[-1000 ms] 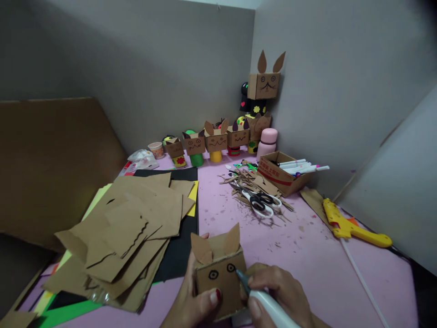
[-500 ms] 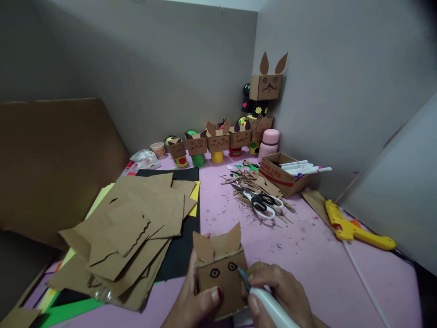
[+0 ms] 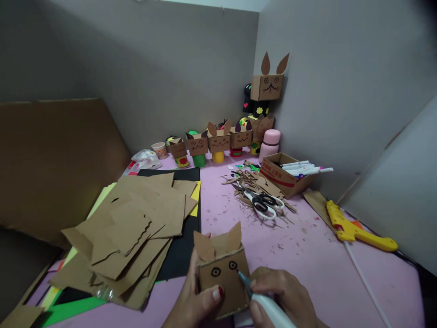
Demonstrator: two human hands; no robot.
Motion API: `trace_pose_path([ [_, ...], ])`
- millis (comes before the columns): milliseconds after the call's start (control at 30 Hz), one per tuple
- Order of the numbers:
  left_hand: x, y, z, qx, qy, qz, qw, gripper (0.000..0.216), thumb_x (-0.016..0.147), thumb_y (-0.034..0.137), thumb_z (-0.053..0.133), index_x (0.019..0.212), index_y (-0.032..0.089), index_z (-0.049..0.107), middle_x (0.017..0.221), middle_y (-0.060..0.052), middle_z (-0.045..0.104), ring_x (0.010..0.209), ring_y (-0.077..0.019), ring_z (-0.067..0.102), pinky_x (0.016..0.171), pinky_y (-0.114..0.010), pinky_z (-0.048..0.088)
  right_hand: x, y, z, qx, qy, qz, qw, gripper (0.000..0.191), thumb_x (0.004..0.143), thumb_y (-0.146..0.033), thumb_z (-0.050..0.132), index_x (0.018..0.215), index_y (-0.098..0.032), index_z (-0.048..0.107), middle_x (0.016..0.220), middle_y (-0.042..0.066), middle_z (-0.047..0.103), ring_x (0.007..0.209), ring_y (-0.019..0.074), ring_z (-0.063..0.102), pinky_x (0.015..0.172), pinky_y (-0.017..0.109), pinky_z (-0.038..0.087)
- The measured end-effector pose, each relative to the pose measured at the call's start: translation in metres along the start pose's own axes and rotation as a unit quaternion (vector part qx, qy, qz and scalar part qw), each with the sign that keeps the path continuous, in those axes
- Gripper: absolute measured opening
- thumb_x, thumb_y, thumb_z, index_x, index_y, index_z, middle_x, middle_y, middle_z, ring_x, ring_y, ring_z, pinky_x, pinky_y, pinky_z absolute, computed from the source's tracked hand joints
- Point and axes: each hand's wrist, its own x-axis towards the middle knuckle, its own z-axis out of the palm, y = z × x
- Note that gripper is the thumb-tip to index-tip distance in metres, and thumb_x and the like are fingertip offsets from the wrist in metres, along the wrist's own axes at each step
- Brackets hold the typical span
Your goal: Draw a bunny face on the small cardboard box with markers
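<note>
A small cardboard box head (image 3: 223, 278) with two pointed ears and two drawn black ring eyes stands on the pink table (image 3: 317, 255) at the bottom centre. My left hand (image 3: 193, 303) wraps around its left side, thumb pressed on the front face. My right hand (image 3: 285, 296) grips a white marker (image 3: 266, 307). The marker's dark tip touches the box front just below the right eye.
A pile of brown cardboard pieces (image 3: 126, 232) lies on black and coloured paper at left. Scissors (image 3: 264, 203) rest on cardboard scraps. A box of markers (image 3: 285, 175), a yellow glue gun (image 3: 355, 228) and several finished box figures (image 3: 218, 141) stand behind.
The marker tip has shifted slightly down from the right eye. The view has drifted a little; my left hand keeps its hold on the box.
</note>
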Motion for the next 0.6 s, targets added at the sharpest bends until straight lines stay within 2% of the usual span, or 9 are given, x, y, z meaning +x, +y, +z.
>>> trace_pose_path([
  [100, 0.000, 0.001, -0.003, 0.011, 0.002, 0.001, 1.000, 0.092, 0.071, 0.034, 0.078, 0.145, 0.034, 0.022, 0.125, -0.013, 0.063, 0.111, -0.0341, 0.061, 0.095, -0.049, 0.043, 0.005, 0.000, 0.002, 0.030, 0.037, -0.015, 0.999, 0.004, 0.081, -0.021, 0.048, 0.079, -0.024, 0.051, 0.053, -0.005, 0.058, 0.039, 0.0114, 0.055, 0.040, 0.023, 0.045],
  [267, 0.001, 0.003, -0.004, 0.025, 0.004, -0.004, 1.000, 0.089, 0.073, 0.033, 0.077, 0.144, 0.033, 0.024, 0.126, -0.014, 0.062, 0.109, -0.0344, 0.061, 0.094, -0.050, 0.043, 0.017, 0.004, -0.007, 0.036, -0.057, -0.107, 0.992, 0.005, 0.081, -0.020, 0.051, 0.077, -0.022, 0.052, 0.053, -0.005, 0.060, 0.040, 0.0102, 0.059, 0.039, 0.020, 0.049],
  [400, 0.002, 0.003, -0.003, 0.028, 0.012, 0.007, 1.000, 0.092, 0.071, 0.033, 0.078, 0.145, 0.030, 0.024, 0.126, -0.015, 0.063, 0.111, -0.0359, 0.061, 0.094, -0.050, 0.044, 0.017, 0.005, -0.009, 0.006, -0.009, -0.083, 0.996, 0.009, 0.084, -0.023, 0.047, 0.077, -0.022, 0.053, 0.051, -0.004, 0.059, 0.042, 0.0119, 0.062, 0.039, 0.020, 0.050],
  [600, 0.002, 0.004, -0.003, 0.029, 0.011, 0.003, 0.999, 0.087, 0.073, 0.032, 0.076, 0.145, 0.030, 0.026, 0.126, -0.014, 0.063, 0.111, -0.0351, 0.061, 0.095, -0.048, 0.044, 0.015, 0.010, -0.013, 0.012, -0.061, -0.111, 0.992, 0.003, 0.079, -0.019, 0.054, 0.079, -0.022, 0.055, 0.057, -0.003, 0.064, 0.044, 0.0120, 0.063, 0.041, 0.020, 0.053],
])
